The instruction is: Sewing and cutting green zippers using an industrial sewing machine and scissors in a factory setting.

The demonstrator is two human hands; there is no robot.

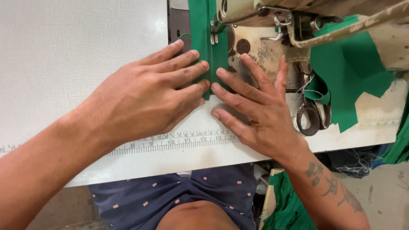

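A narrow green fabric strip (199, 25) runs from the table's far edge toward me, passing under the presser foot (214, 35) of a worn sewing machine (255, 12). My left hand (145, 96) lies flat on the white table (64, 51), its fingertips pressing the strip's left side. On the strip's right side my right hand (255, 106) is spread flat, fingers on the fabric's near end and on the machine bed. Both hands press down; neither grips anything.
A ruler strip (179, 140) is printed along the table's near edge. Scissors (313, 117) lie right of my right hand beside loose green fabric pieces (353, 72). More green cloth (289, 208) is piled below the table at right.
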